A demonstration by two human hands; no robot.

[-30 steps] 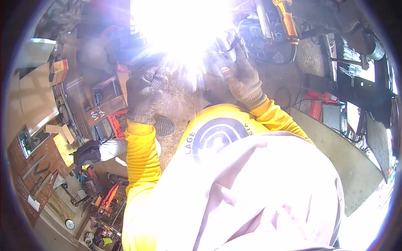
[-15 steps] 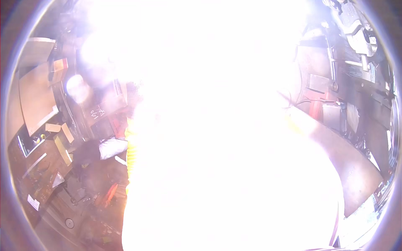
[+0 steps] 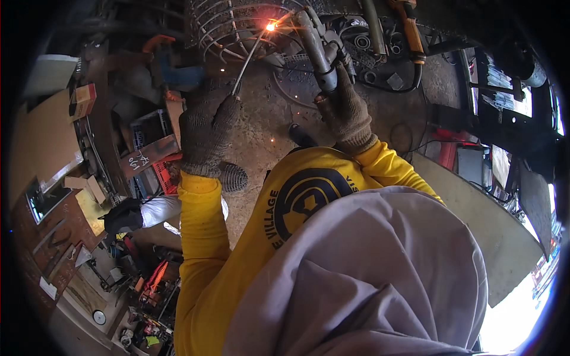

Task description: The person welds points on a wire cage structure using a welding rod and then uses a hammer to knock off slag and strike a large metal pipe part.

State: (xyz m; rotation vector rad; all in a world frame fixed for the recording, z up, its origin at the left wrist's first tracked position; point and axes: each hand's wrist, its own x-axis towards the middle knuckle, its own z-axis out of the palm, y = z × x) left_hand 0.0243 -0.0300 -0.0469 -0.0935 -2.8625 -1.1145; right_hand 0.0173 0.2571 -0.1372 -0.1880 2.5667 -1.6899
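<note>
My left hand [image 3: 208, 133], in a brown knit work glove, is closed around the lower end of a thin welding rod [image 3: 250, 62]. The rod slants up and right to a bright orange glowing spot [image 3: 271, 25] with small sparks. In a matching glove, my right hand [image 3: 347, 118] grips the near end of a grey metal tube piece [image 3: 316, 50] with a narrower part alongside it. The tube's far end lies just right of the glow. Behind the glow stands a round metal wire cage [image 3: 217, 29]. My fingertips are partly hidden by the gloves.
An orange-handled power tool [image 3: 411, 32] with a black cable lies at the far right. Loose metal rings and parts are beside it. A red plastic crate [image 3: 166, 177] and a marked steel beam [image 3: 148, 155] are to the left. A pale sheet panel [image 3: 475, 222] leans right.
A white glare covered the middle of the view half a second ago, hiding both hands. The glare is gone, leaving a small orange glow at the rod's tip.
</note>
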